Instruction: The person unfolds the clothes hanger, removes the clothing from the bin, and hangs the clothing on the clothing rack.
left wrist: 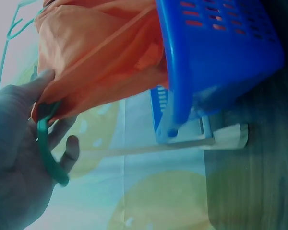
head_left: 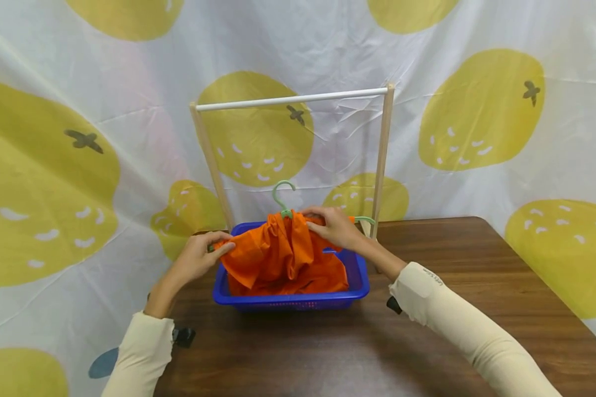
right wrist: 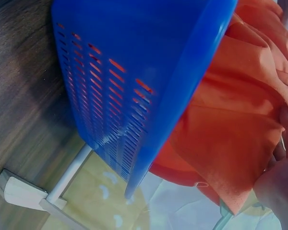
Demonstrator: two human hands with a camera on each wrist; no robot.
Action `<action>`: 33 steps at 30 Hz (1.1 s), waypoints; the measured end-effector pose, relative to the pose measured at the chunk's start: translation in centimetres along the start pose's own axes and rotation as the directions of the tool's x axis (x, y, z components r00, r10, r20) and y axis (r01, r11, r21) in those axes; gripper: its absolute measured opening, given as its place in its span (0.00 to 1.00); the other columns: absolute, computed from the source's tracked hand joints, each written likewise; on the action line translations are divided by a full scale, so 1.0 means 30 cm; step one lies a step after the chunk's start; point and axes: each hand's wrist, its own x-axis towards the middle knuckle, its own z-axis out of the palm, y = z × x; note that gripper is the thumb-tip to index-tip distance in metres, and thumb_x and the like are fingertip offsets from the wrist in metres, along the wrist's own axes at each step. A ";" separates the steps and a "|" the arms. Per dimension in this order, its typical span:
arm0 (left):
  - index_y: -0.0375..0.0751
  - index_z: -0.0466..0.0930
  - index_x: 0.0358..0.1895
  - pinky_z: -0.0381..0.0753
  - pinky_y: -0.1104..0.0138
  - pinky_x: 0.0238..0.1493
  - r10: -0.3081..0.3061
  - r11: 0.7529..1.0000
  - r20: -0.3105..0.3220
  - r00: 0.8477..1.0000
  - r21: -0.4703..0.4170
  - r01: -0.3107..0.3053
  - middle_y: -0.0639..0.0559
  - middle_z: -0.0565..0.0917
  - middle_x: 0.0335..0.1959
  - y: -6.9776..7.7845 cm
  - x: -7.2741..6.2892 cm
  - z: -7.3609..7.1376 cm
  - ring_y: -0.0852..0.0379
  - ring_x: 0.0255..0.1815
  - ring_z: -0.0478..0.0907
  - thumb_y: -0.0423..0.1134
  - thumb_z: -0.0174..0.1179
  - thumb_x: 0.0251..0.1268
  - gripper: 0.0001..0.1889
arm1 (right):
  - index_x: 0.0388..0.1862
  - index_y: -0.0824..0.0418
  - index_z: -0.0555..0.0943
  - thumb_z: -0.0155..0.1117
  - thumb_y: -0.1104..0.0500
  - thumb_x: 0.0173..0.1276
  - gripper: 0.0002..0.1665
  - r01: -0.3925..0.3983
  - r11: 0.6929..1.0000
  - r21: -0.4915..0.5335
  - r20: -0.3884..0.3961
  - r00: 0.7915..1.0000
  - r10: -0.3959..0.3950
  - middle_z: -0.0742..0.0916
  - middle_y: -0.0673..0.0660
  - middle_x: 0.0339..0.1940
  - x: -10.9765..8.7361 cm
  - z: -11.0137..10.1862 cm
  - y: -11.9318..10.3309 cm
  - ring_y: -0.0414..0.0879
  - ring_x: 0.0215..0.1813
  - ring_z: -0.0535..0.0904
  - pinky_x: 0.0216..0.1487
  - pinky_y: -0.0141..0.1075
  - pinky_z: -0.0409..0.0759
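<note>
An orange garment (head_left: 283,256) hangs bunched on a green hanger (head_left: 285,213), its lower part lying in a blue basket (head_left: 298,300). The hanger's hook stands upright above the gathered cloth. My left hand (head_left: 197,258) pinches the garment's left edge between thumb and fingers. In the left wrist view, the curved green hanger end (left wrist: 49,153) pokes out of the cloth beside those fingers. My right hand (head_left: 339,227) grips the cloth right of the hook. Another green hanger tip (head_left: 365,219) shows beyond that hand. Folds hide most of the hanger's body.
Behind the basket stands a rack with a white top bar (head_left: 293,100) and wooden posts (head_left: 383,160). The brown wooden table (head_left: 442,309) carries both. A white curtain with yellow fruit prints (head_left: 482,110) hangs behind.
</note>
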 end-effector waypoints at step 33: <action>0.29 0.88 0.49 0.70 0.65 0.35 0.028 0.995 -0.249 0.968 0.102 -0.003 0.35 0.89 0.41 0.166 0.488 -0.228 0.42 0.34 0.79 0.38 0.65 0.74 0.13 | 0.53 0.61 0.89 0.78 0.62 0.65 0.18 0.149 0.989 -0.004 -0.211 0.966 -0.147 0.92 0.53 0.47 -0.122 -0.040 0.040 0.48 0.50 0.89 0.53 0.50 0.84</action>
